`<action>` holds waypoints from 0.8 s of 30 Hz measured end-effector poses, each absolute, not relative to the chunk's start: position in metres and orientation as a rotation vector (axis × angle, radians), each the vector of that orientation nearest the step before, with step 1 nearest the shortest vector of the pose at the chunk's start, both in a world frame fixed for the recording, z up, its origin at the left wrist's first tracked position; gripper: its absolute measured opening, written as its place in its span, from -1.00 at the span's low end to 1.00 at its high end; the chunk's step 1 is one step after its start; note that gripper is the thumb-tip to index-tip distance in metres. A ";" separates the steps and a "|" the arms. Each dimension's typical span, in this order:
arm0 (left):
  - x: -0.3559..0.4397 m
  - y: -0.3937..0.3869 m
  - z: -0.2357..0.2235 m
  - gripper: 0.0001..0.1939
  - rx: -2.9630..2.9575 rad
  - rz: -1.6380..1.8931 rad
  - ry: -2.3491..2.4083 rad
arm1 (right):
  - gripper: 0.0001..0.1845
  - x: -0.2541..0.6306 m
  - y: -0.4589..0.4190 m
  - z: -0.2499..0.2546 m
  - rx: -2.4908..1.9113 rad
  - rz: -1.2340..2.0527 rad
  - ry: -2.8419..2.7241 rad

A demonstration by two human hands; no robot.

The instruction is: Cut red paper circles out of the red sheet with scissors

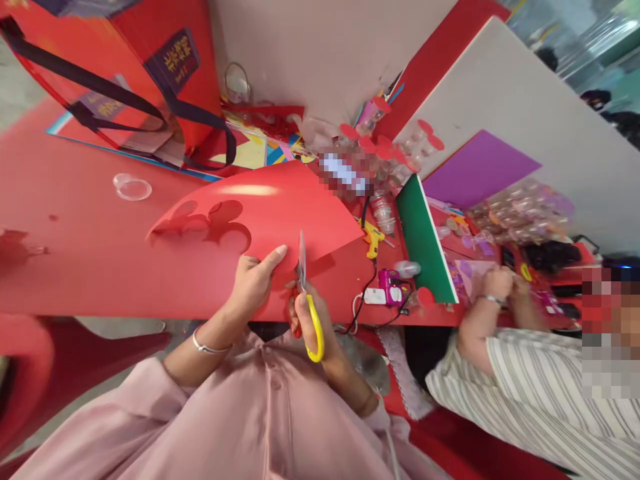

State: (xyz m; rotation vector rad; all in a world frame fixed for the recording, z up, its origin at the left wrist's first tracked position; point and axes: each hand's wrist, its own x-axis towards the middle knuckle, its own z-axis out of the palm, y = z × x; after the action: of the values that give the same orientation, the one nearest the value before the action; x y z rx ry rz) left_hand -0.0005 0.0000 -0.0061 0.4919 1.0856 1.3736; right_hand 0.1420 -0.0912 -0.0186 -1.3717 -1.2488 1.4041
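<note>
A large sheet of red paper point(280, 207) bends over the table, with several round cut-outs along its left and near edge. My left hand point(254, 283) grips the near edge, thumb on top and the other fingers underneath. In my right hand point(316, 317) is a pair of scissors point(313, 327) with yellow handles, my fingers through the loops. The blades point away from me and stand at the paper's near edge, just right of my left thumb. Part of the lower blade and handle is hidden by the paper and my fingers.
A clear plastic lid point(134, 187) lies left. A red bag point(165, 67) stands behind it. To the right are a yellow glue gun point(373, 239), a purple box point(393, 287), stacked clear cups point(383, 212) and a green divider point(427, 240). Beyond it, a co-worker's hands point(500, 283) work.
</note>
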 end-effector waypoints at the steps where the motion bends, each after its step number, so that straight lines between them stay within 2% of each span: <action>1: -0.001 0.000 -0.006 -0.37 0.486 1.375 1.075 | -0.24 0.142 -0.091 -0.018 -1.370 1.411 -1.243; 5: -0.002 0.001 -0.005 -0.40 0.462 1.371 1.028 | -0.30 0.143 -0.091 -0.013 -1.358 1.392 -1.269; 15: -0.005 0.002 0.001 -0.37 0.502 1.353 1.068 | -0.27 0.144 -0.089 0.006 -1.425 1.335 -1.369; 24: -0.007 0.003 0.001 -0.47 0.484 1.367 0.994 | -0.27 0.146 -0.090 0.011 -1.437 1.302 -1.398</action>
State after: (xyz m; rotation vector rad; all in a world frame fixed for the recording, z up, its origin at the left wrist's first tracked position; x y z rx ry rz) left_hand -0.0065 0.0029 0.0009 0.4843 0.9944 1.3670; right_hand 0.1457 -0.0896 0.0110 -1.4370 -1.3976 1.3017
